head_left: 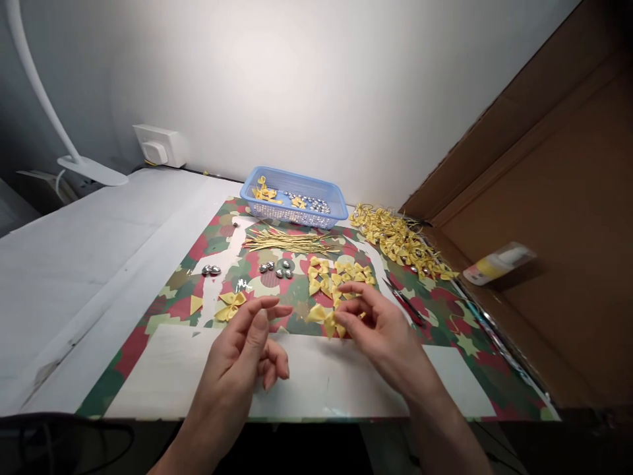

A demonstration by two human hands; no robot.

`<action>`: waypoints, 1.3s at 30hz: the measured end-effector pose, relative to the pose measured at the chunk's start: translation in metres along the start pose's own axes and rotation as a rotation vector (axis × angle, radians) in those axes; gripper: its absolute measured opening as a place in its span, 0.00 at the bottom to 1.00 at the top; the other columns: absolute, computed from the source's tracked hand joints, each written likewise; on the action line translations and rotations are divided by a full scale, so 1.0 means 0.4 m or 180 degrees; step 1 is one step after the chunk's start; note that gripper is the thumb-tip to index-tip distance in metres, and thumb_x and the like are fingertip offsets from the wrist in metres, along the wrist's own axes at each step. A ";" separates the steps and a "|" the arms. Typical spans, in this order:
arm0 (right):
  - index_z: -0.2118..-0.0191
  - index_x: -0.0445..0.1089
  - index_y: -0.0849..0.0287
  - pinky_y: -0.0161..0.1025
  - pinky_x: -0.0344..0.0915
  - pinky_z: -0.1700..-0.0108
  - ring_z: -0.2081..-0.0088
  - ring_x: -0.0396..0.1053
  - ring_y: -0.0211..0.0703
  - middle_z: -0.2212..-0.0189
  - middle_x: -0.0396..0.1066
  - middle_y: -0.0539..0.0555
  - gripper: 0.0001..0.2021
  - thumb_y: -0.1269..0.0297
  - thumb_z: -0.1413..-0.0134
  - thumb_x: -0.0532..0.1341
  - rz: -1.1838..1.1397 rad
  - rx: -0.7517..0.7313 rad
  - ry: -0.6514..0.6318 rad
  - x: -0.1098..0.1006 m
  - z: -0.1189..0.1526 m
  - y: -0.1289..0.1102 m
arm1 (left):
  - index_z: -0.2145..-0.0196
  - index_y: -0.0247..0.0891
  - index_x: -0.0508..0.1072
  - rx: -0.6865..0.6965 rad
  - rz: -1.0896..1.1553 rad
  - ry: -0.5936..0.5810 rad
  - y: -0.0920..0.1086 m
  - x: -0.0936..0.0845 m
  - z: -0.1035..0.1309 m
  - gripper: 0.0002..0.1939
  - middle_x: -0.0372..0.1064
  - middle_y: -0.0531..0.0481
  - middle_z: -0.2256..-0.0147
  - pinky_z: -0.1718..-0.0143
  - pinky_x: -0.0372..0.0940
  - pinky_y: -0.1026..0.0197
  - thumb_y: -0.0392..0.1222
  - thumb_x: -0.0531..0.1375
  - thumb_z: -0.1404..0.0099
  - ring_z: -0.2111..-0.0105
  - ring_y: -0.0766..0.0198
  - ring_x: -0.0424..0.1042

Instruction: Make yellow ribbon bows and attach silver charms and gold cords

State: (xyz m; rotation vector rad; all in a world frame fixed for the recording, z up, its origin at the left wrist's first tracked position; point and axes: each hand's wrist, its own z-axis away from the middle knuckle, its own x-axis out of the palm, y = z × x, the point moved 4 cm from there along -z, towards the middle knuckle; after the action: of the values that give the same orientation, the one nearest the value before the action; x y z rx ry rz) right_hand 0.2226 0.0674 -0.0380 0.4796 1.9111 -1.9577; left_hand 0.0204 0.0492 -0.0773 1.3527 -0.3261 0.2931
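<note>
My right hand (373, 326) pinches a yellow ribbon bow (322, 317) between thumb and fingertips, just in front of a cluster of yellow bows (353, 272) on the camouflage-patterned mat. My left hand (250, 353) hangs over the mat's near side, fingers bent and apart, with nothing in it. Just behind its fingers rests another yellow bow (229, 306). Shiny silver beads (283, 269) sit in the mat's middle, and more silver beads (211, 270) lie farther left. A bundle of thin gold ties (291, 242) stretches across behind them.
At the back stands a blue basket (297, 175) holding bows and silver beads. A heap of yellow bows with ties (395, 237) lies back right. Dark-bladed scissors (405, 303) are right of my right hand. A cardboard wall (544, 198) bounds the right, with a bottle (499, 264) against it.
</note>
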 end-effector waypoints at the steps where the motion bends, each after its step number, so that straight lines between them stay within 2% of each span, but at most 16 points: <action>1: 0.48 0.68 0.57 0.38 0.66 0.65 0.68 0.73 0.42 0.69 0.75 0.50 0.14 0.61 0.38 0.60 0.0284 0.0006 0.0039 -0.014 -0.017 -0.001 | 0.52 0.41 0.73 0.0042 0.0014 0.0049 0.002 0.000 0.000 0.17 0.75 0.43 0.50 0.84 0.59 0.72 0.55 0.62 0.30 0.81 0.75 0.69; 5: 0.51 0.70 0.57 0.38 0.66 0.63 0.66 0.74 0.44 0.70 0.77 0.49 0.13 0.68 0.41 0.61 0.0816 -0.0007 -0.0047 -0.026 -0.084 -0.014 | 0.54 0.41 0.76 0.0096 -0.0107 0.0095 0.004 0.000 0.004 0.15 0.76 0.47 0.60 0.84 0.57 0.73 0.53 0.65 0.32 0.82 0.76 0.63; 8: 0.53 0.71 0.56 0.38 0.64 0.62 0.66 0.74 0.45 0.69 0.78 0.49 0.12 0.72 0.44 0.62 0.1125 -0.0068 -0.0085 -0.010 -0.113 -0.020 | 0.53 0.43 0.75 0.0081 -0.0142 0.0009 0.002 -0.001 0.006 0.15 0.74 0.48 0.58 0.84 0.56 0.74 0.53 0.64 0.31 0.81 0.76 0.63; 14: 0.48 0.71 0.57 0.43 0.62 0.59 0.61 0.74 0.51 0.62 0.79 0.55 0.15 0.73 0.40 0.59 0.1579 -0.0331 0.0320 -0.021 -0.105 -0.036 | 0.53 0.44 0.75 0.0083 -0.0063 -0.0021 0.001 -0.003 0.007 0.13 0.73 0.50 0.60 0.84 0.53 0.74 0.53 0.63 0.30 0.81 0.76 0.62; 17: 0.52 0.73 0.59 0.43 0.63 0.56 0.56 0.74 0.51 0.58 0.78 0.57 0.11 0.74 0.37 0.58 0.1601 -0.0570 0.0400 -0.020 -0.083 -0.054 | 0.60 0.43 0.76 0.0128 0.0001 -0.0080 0.000 -0.007 0.022 0.10 0.71 0.54 0.69 0.83 0.52 0.72 0.51 0.62 0.29 0.83 0.75 0.59; 19: 0.58 0.74 0.58 0.41 0.64 0.56 0.57 0.74 0.49 0.59 0.78 0.56 0.08 0.75 0.36 0.59 0.1533 -0.0760 0.0300 0.002 -0.069 -0.067 | 0.68 0.41 0.75 0.0306 -0.0297 -0.0455 0.000 -0.002 0.038 0.12 0.65 0.57 0.77 0.82 0.51 0.69 0.48 0.61 0.29 0.83 0.73 0.56; 21: 0.62 0.74 0.57 0.38 0.65 0.58 0.61 0.74 0.44 0.63 0.78 0.52 0.07 0.74 0.36 0.60 0.1424 -0.0964 0.0062 0.043 -0.057 -0.082 | 0.74 0.40 0.75 0.0633 -0.0827 -0.1105 0.001 0.013 0.055 0.12 0.60 0.56 0.81 0.81 0.51 0.66 0.43 0.64 0.33 0.82 0.69 0.55; 23: 0.63 0.74 0.56 0.36 0.65 0.61 0.65 0.74 0.41 0.66 0.77 0.50 0.07 0.75 0.36 0.61 0.1339 -0.1158 -0.0269 0.095 -0.048 -0.097 | 0.78 0.39 0.76 0.0907 -0.1204 -0.1741 0.000 0.026 0.069 0.11 0.60 0.55 0.82 0.80 0.53 0.64 0.39 0.66 0.38 0.82 0.68 0.56; 24: 0.62 0.74 0.56 0.35 0.65 0.62 0.65 0.73 0.41 0.66 0.76 0.49 0.07 0.75 0.37 0.63 0.1331 -0.1239 -0.0423 0.122 -0.044 -0.104 | 0.78 0.39 0.77 0.0942 -0.1282 -0.1956 -0.001 0.029 0.073 0.11 0.60 0.55 0.83 0.81 0.53 0.63 0.39 0.67 0.39 0.83 0.68 0.56; 26: 0.60 0.75 0.55 0.35 0.65 0.62 0.65 0.73 0.41 0.64 0.76 0.50 0.09 0.78 0.40 0.64 0.1386 -0.1356 -0.0657 0.168 -0.041 -0.116 | 0.79 0.38 0.77 0.0863 -0.1250 -0.2149 0.001 0.029 0.072 0.12 0.60 0.55 0.84 0.83 0.51 0.63 0.41 0.66 0.39 0.84 0.68 0.55; 30: 0.55 0.74 0.56 0.37 0.63 0.62 0.61 0.73 0.45 0.59 0.74 0.53 0.17 0.84 0.45 0.64 0.1598 -0.1427 -0.0752 0.211 -0.049 -0.123 | 0.82 0.38 0.72 0.0653 -0.1095 -0.2027 0.020 0.027 0.063 0.13 0.57 0.56 0.85 0.84 0.48 0.63 0.39 0.64 0.41 0.85 0.68 0.54; 32: 0.57 0.75 0.57 0.37 0.61 0.64 0.63 0.71 0.44 0.61 0.72 0.53 0.15 0.84 0.45 0.63 0.1657 -0.1457 -0.0692 0.216 -0.055 -0.118 | 0.83 0.39 0.68 0.0610 -0.1048 -0.1994 0.030 0.029 0.063 0.13 0.56 0.56 0.85 0.83 0.48 0.62 0.36 0.63 0.42 0.84 0.68 0.54; 36: 0.67 0.74 0.57 0.37 0.58 0.65 0.66 0.67 0.41 0.65 0.70 0.52 0.12 0.81 0.41 0.60 0.1540 -0.1574 -0.0487 0.210 -0.063 -0.105 | 0.82 0.40 0.65 0.0610 -0.1045 -0.1977 0.033 0.031 0.068 0.13 0.55 0.57 0.84 0.82 0.47 0.62 0.35 0.61 0.43 0.84 0.68 0.53; 39: 0.66 0.74 0.57 0.36 0.60 0.64 0.66 0.67 0.41 0.65 0.71 0.52 0.10 0.77 0.38 0.59 0.1249 -0.1616 -0.0243 0.184 -0.055 -0.100 | 0.80 0.40 0.64 0.0698 -0.0955 -0.1915 0.023 0.027 0.069 0.13 0.53 0.58 0.84 0.82 0.46 0.63 0.35 0.62 0.41 0.83 0.69 0.51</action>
State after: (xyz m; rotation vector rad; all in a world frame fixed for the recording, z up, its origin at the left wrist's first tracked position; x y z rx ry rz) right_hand 0.1387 0.0887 -0.0391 0.5644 1.9857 -1.1784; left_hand 0.0250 0.0241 -0.0596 1.6679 -0.5932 -0.3495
